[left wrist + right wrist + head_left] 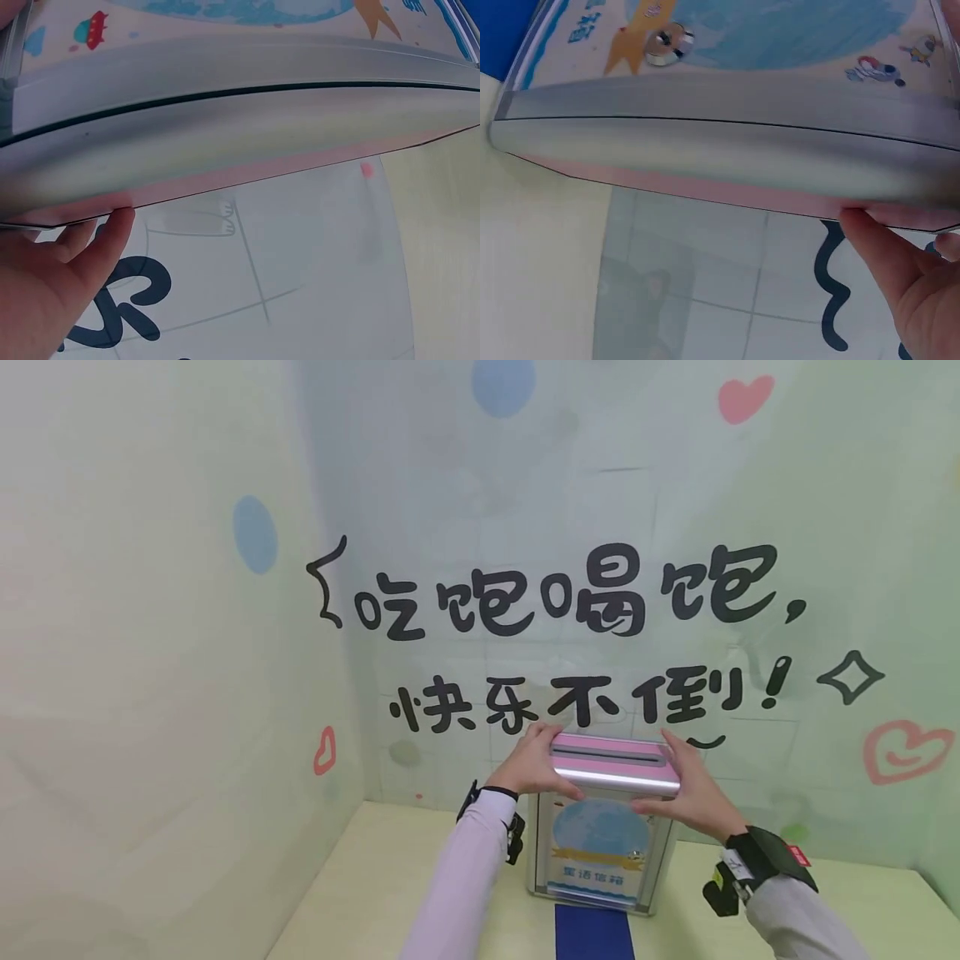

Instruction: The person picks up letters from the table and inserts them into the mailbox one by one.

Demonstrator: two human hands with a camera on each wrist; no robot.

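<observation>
A letter box with clear sides stands upright on the pale table, printed with a blue circle, a gold ribbon and Chinese characters. Its pink and silver lid has a long grey slot across the top. My left hand grips the lid's left end, thumb at the front and fingers over the top. At the other end, my right hand holds the lid the same way. Close up in the left wrist view, fingertips press at the pink surface. A thin dark seam runs below the lid's silver edge in the right wrist view.
A blue strip lies on the table in front of the box. Behind rises a pale wall with black Chinese lettering, hearts and dots; another wall closes the left side. Both wrists wear dark straps with small cameras.
</observation>
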